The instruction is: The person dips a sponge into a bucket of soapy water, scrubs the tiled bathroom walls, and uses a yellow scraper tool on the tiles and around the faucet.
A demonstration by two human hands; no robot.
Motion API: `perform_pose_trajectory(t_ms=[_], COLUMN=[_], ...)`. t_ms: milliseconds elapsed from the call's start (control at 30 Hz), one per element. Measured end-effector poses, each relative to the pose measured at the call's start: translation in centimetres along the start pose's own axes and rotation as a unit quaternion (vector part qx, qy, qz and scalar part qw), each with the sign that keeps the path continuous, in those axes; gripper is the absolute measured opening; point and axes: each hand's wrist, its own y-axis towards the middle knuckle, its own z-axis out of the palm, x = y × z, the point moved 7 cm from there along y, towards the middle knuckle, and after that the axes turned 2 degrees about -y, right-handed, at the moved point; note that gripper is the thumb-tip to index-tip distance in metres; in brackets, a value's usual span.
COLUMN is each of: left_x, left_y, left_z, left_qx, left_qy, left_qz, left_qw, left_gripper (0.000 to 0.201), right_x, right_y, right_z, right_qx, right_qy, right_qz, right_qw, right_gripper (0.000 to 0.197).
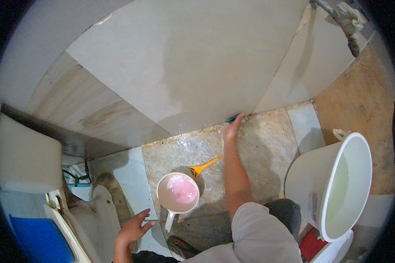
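Note:
My right hand (234,128) reaches forward to the seam where the tiled wall (206,74) meets the floor. Its fingers close on a small dark teal scrubbing pad (232,118), mostly covered by the hand, pressed at the foot of the wall. My left hand (136,226) hovers at the lower left with fingers apart, holding nothing. Just right of it stands a white dipper (163,204) with pink, foamy liquid inside, its handle pointing toward me. A yellow-orange brush (199,169) lies on the wet floor between the dipper and my right forearm.
On the left is a toilet with a pale tank (28,153) and a blue panel (41,239) near its seat. A large white bucket of water (311,186) stands at the right, beside a red object (310,245). A pipe (349,33) juts out at the upper right.

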Motion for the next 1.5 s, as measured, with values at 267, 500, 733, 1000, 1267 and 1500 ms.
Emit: perform_pose_trajectory(t_ms=[267,500,733,1000,1267,1500], left_x=[-2.5,1.3,0.6,1.3,4.4,6.1], left_y=[2.2,1.2,2.5,2.3,4.0,4.7], left_z=[1.4,0.7,2.4,2.9,3.3,4.5], left_qx=[0.066,0.021,0.057,0.059,0.023,0.082], left_qy=[0.052,-0.021,-0.006,0.049,-0.055,-0.031], left_qz=[0.051,-0.025,0.021,-0.028,-0.022,-0.062], left_qw=[0.995,0.999,0.998,0.997,0.998,0.994], left_gripper=[0.060,0.063,0.065,0.064,0.059,0.059], right_x=[-4.9,1.6,-4.9,1.7,29.0,18.5], right_y=[-11.8,-1.7,-13.1,-5.6,-10.8,-0.9], right_z=[9.2,1.5,9.7,4.8,24.9,8.2], right_qx=[0.062,-0.007,0.046,-0.045,0.084,-0.139], right_qy=[-0.260,-0.149,-0.237,-0.251,-0.313,-0.254], right_qz=[0.014,-0.027,0.106,0.002,-0.511,-0.377], right_qw=[0.963,0.988,0.965,0.967,0.797,0.879], right_gripper=[0.079,0.084,0.084,0.085,0.075,0.067])
